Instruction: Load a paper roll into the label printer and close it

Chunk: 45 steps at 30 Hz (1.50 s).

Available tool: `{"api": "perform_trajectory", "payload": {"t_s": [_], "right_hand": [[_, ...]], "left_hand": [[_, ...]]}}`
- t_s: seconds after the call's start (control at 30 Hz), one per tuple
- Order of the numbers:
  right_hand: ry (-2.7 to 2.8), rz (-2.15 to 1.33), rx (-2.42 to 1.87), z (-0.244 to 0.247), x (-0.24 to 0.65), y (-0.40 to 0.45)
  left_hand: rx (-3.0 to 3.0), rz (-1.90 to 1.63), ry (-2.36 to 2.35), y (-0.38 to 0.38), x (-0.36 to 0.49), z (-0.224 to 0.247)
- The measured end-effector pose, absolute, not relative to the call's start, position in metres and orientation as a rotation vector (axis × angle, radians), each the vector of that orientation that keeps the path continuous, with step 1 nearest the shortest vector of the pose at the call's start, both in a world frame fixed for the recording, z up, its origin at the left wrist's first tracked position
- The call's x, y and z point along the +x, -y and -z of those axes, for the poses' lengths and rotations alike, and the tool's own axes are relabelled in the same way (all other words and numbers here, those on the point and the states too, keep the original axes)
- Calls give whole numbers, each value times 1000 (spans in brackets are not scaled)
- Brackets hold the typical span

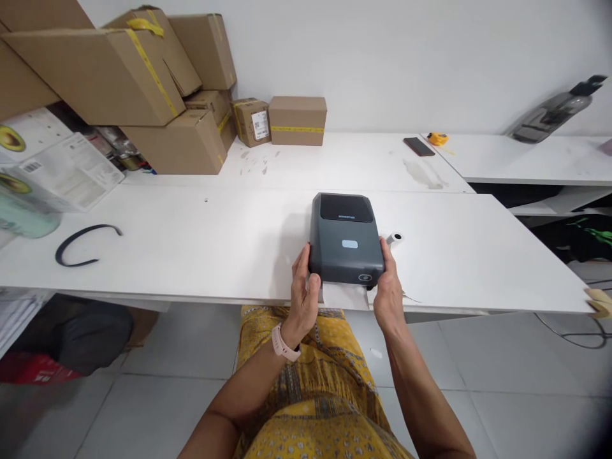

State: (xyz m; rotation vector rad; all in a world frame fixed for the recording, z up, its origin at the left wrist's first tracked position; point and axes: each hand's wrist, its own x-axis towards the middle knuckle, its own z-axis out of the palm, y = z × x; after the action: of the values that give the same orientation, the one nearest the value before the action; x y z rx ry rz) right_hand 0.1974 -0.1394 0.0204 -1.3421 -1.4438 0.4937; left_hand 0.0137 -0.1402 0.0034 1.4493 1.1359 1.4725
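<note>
Between my two hands is a dark grey label printer with a glossy black window and a light rectangular button on top. My left hand grips its left side, and my right hand grips the right side near the front corner. White paper shows below the printer's front, at the table edge. Just right of the printer lies a small white roll with a dark hole in its end. The printer's underside is hidden, so I cannot tell whether it rests fully on the table.
Cardboard boxes are stacked at the back left of the white table. A black headband-like band lies at the left. Towards the back right are a phone, a yellow tape measure and a pump bottle.
</note>
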Motion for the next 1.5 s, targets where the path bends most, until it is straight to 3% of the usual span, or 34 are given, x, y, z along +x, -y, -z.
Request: {"api": "perform_trajectory", "payload": {"t_s": [0.27,0.43,0.6,0.9,1.17,1.33,1.5], "right_hand": [[1662,8,-1079,-101,206,63],[1669,107,-1093,-145,209,-7],[1708,181,-1164,-165,212,-47],[1908,347,-1168,-169,202,-32],[2519,-103,-1168,-124,207,-14],[2728,-687,-977,-155,222,-27],[2620,-863,-927,-195,224,-33]], "left_hand": [[1209,-1719,-1047,76,15,-39],[1302,-1402,-1386,46,6,-34],[1362,-1124,-1411,39,-7,-32],[1647,-719,-1458,4,-14,-57],[1634,-738,-1445,6,-12,-61],[1626,-757,-1441,5,-12,-59],[1616,-753,-1415,5,-13,-56]]}}
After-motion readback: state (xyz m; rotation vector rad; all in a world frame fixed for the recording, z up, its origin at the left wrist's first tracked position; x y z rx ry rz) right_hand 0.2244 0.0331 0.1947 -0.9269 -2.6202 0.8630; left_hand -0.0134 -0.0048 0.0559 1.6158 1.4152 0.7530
